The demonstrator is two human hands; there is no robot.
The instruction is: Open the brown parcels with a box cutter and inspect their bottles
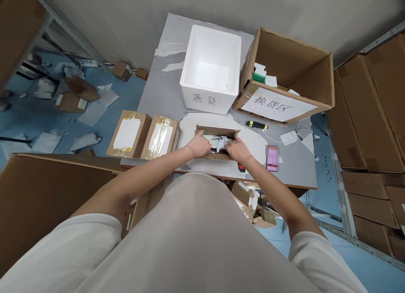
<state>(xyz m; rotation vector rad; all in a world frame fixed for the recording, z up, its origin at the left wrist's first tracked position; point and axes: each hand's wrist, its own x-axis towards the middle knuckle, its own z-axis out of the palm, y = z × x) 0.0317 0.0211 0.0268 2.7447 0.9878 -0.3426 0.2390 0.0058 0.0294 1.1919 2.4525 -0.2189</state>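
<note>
A small open cardboard box (218, 156) stands at the table's front edge, its flaps raised. Crumpled paper (222, 142) and a pale green item, too small to name, lie inside it. My left hand (201, 145) is closed around the box's left end, with fingers reaching over the wall. At the right end, my right hand (238, 149) grips the box wall, its bent fingertips inside beside the paper. A red-and-black object (241, 167) lies just below my right wrist, partly hidden.
Behind the box stand a white foam box (205, 102) and a large carton (286, 120) holding small boxes. A yellow-and-black box cutter (256, 125) and a phone (272, 158) lie to the right. Two taped parcels (129, 134) sit at the left edge. Paper and cartons litter the floor.
</note>
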